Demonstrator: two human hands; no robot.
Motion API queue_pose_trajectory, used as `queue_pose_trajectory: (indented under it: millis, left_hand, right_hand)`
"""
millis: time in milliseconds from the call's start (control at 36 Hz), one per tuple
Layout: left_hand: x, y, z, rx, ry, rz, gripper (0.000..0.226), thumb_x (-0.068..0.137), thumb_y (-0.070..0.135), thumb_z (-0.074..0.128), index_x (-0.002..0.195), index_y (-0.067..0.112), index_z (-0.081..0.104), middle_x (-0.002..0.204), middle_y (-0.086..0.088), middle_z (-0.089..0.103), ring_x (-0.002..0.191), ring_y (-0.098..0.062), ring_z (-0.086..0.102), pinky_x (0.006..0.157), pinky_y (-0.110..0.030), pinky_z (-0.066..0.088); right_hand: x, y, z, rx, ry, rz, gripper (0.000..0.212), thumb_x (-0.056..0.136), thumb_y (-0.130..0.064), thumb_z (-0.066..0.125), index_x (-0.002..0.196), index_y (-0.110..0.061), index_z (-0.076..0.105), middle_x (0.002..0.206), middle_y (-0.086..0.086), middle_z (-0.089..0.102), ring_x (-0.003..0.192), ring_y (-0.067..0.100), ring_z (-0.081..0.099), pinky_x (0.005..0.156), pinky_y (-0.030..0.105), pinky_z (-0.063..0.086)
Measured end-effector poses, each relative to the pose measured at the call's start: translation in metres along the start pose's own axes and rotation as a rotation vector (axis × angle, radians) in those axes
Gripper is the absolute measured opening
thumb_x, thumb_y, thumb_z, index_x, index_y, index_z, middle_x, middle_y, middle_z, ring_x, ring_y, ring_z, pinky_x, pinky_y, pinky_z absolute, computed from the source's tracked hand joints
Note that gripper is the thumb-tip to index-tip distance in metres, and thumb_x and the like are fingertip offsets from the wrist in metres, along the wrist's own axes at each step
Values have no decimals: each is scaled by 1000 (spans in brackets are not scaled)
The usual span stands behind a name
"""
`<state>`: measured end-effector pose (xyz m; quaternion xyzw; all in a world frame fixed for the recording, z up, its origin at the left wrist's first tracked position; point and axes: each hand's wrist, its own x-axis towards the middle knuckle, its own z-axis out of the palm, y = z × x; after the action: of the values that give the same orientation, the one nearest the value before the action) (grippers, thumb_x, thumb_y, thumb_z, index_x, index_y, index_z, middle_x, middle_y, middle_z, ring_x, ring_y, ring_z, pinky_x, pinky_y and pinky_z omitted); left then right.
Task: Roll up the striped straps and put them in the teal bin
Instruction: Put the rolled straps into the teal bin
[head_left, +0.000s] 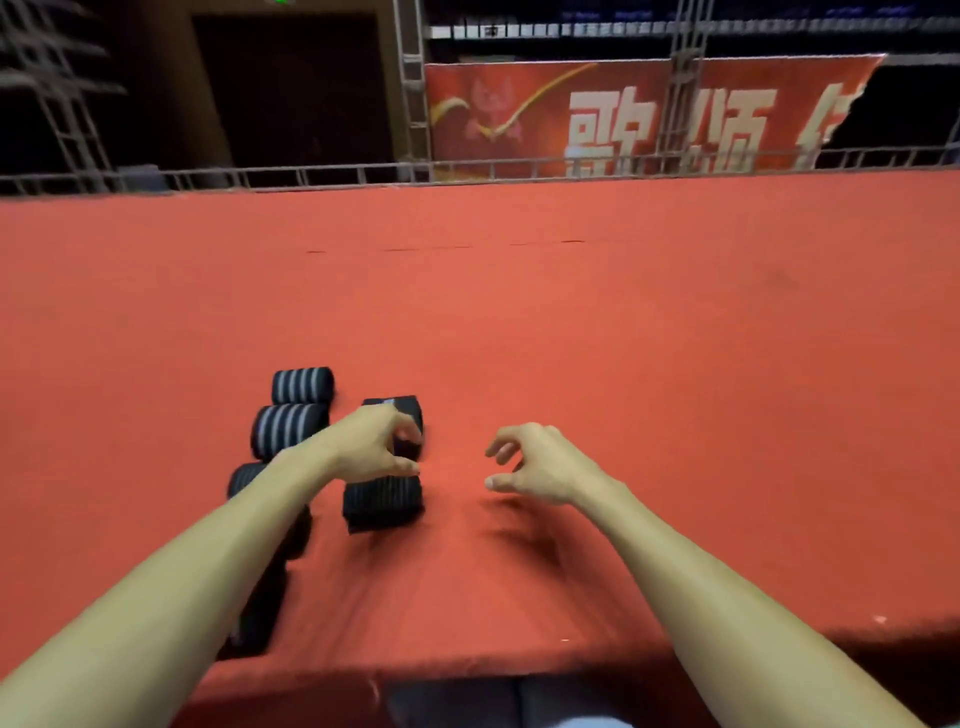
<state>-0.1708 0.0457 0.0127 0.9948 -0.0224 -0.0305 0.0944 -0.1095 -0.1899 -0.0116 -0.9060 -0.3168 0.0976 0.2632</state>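
Several rolled black straps with grey stripes lie on the red table (571, 322), left of centre. Two rolls (302, 385) (290, 428) sit in a column at the back left, and more rolls continue down under my left forearm. Another roll (383, 503) lies just below my left hand (376, 441). My left hand's curled fingers touch or grip a dark roll (402, 415) partly hidden behind them. My right hand (535, 462) hovers over bare cloth to the right, fingers loosely curled, holding nothing. No teal bin is in view.
The red cloth stretches wide to the right and back. Its near edge (467, 670) runs just in front of me. A metal railing (467, 169) and a red banner (649, 119) stand behind the far edge.
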Motion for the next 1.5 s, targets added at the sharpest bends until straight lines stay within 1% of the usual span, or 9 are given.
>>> queue_pose_trajectory:
  millis: [194,389,583,667,750,861,1111,1278,1500]
  left_hand:
    - [-18,-38,21,70,-68,-100,44,87,32,74,126,18,59,128,-2,59,117,-20,57,91,-25,40]
    - [-14,-38,40,68,-124,-98,38,85,29,74,102,22,41,88,6,43,103,-21,41,76,-30,33]
    - [-13,-37,36,-197,70,32,47,71,14,83,77,26,38,75,7,46,72,-10,40,62,-27,33]
    - [-11,-29,38,-380,137,13,47,69,12,85,76,23,40,70,10,42,61,-4,34,60,-26,33]
    - [-6,-25,42,-481,129,-11,46,59,30,83,74,33,39,75,-9,52,67,-11,40,67,-43,46]
    - [3,-24,49,-479,102,-1,39,55,45,75,73,43,40,93,-21,62,73,-18,45,78,-53,49]
    - [8,-9,47,-428,45,38,42,69,22,81,78,31,41,103,-17,63,86,-34,52,82,-51,47]
    - [12,-12,46,-428,24,63,42,72,15,82,80,28,43,101,-15,61,93,-31,55,86,-44,50]
    - [30,-16,39,-279,-44,158,39,73,21,83,84,32,48,102,-3,63,97,-23,58,90,-41,50]
  right_hand:
    - [20,-28,48,246,16,-80,41,82,-29,81,119,-23,65,113,-1,67,90,16,68,87,27,51]
    - [30,-19,76,417,50,-48,50,79,-27,83,123,-29,60,114,-2,63,75,12,61,70,24,47]
    - [33,-14,81,547,71,-113,65,66,-27,89,116,-50,53,125,-4,59,74,-1,59,79,19,48]
    - [34,-13,81,655,120,-157,65,59,-31,85,116,-46,57,121,-7,64,100,-6,60,82,23,52]
    - [33,-9,76,727,150,-193,66,60,-22,87,118,-40,61,124,-9,65,120,2,57,89,26,55]
    - [31,2,71,753,121,-211,75,65,-2,89,125,-34,58,125,-13,61,110,-1,61,84,20,53]
    - [29,16,76,823,137,-196,70,66,1,88,122,-31,63,126,-10,64,120,11,61,94,29,55]
    - [29,21,79,899,85,-184,78,63,3,88,129,-31,61,135,-5,60,102,32,71,90,41,58]
    - [34,21,78,835,236,-169,56,64,1,89,106,-28,67,108,-12,69,99,1,65,83,29,58]
